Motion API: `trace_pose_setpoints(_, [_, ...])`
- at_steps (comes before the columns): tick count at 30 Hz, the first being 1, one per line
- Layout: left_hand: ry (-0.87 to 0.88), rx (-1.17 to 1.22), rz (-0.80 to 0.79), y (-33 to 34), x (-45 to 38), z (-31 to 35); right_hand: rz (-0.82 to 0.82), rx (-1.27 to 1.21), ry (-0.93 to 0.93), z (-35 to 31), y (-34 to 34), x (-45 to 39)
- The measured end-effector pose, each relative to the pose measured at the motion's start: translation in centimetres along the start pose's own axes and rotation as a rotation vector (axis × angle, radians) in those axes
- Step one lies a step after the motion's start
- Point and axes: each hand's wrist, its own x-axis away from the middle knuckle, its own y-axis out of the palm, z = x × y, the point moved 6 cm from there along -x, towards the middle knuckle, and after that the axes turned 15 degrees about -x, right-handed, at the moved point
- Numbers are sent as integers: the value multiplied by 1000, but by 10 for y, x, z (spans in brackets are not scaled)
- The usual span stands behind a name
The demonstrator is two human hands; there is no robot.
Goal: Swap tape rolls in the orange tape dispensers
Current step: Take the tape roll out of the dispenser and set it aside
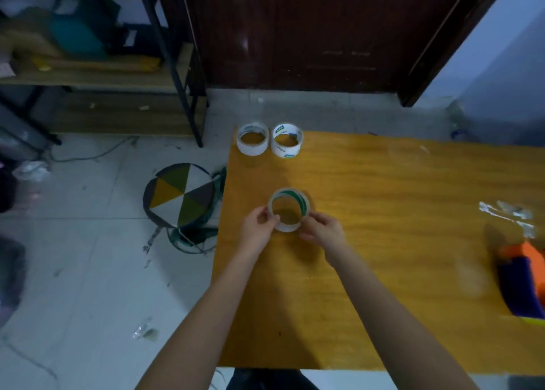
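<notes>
A clear tape roll (pixel 303 203) with a green-striped core rests on the wooden table (pixel 383 271). My left hand (pixel 258 227) pinches its left rim and my right hand (pixel 324 230) holds its right side. Two white-cored tape rolls lie flat at the table's far left corner, one on the left (pixel 252 139) and one beside it (pixel 287 140). An orange and blue tape dispenser (pixel 523 280) lies at the table's right edge, partly cut off by the frame.
Crumpled clear tape (pixel 507 215) lies on the table beyond the dispenser. A round stool (pixel 178 195) with coloured wedges stands on the tiled floor left of the table. A metal shelf rack (pixel 88 65) and a dark door (pixel 309 35) are behind.
</notes>
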Motion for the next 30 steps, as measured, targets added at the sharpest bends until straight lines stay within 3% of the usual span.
trace_pose_setpoints(9, [97, -233, 107, 16, -53, 5, -12, 205, -147, -25, 17, -47])
trace_pose_setpoints(13, [134, -519, 289, 13, -55, 13, 23, 328, -196, -30, 15, -60])
trace_pose_setpoints(16, [409, -844, 469, 15, -26, 32, 126, 506, -429, -50, 14, -62])
trace_pose_setpoints(19, [726, -1116, 383, 46, -5, 26, 105, 825, -779, -87, 38, -67])
trace_pose_setpoints(21, [745, -1162, 308, 61, 1, 14, 33, 1088, -872, -107, 63, -82])
trace_pose_setpoints(24, [659, -1217, 288, 68, -4, 6, -53, 1418, -854, -118, 95, -108])
trace_pose_setpoints(27, [625, -1258, 276, 70, -11, 4, -70, 1468, -784, -114, 105, -125])
trace_pose_setpoints(30, [627, -1244, 284, 69, -16, 7, -23, 1403, -836, -120, 101, -125])
